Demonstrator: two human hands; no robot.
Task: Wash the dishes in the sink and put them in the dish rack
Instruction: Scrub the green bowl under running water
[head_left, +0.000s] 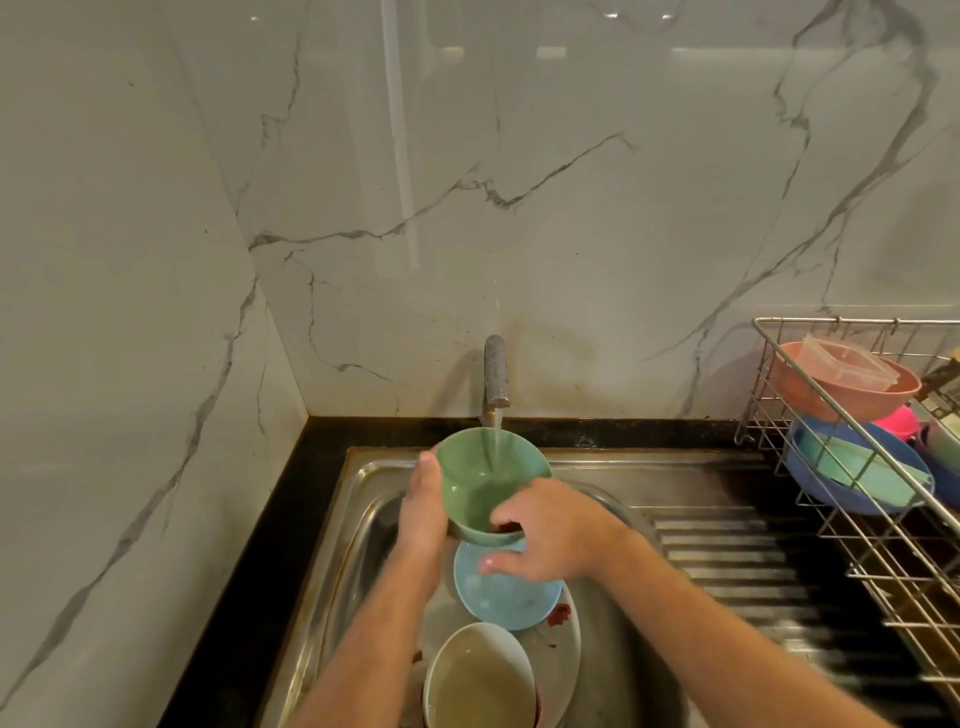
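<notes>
1. now keep your sink (613, 467) work centred: green bowl (478, 483) sits mid-frame under the tap (494, 371) stream.
2. your left hand (423, 514) grips its left wall; hold it tilted.
3. your right hand (545, 530), fingers curled over the near rim, should rub all round before the dish rack (810, 483), right.

Both hands meet over the sink (363, 499), the left hand (423, 512) and right hand (550, 530) wrapped round a green bowl (480, 480) that fills the gap between them. Just above it, the tap (494, 371) and its stream of water block the way. Directly below the hands, a blue bowl (501, 597) and a white bowl (478, 675) crowd the basin. Right of the right hand, the ribbed drainboard (737, 566) lies open up to the dish rack (883, 551), whose upper end is packed with bowls.
</notes>
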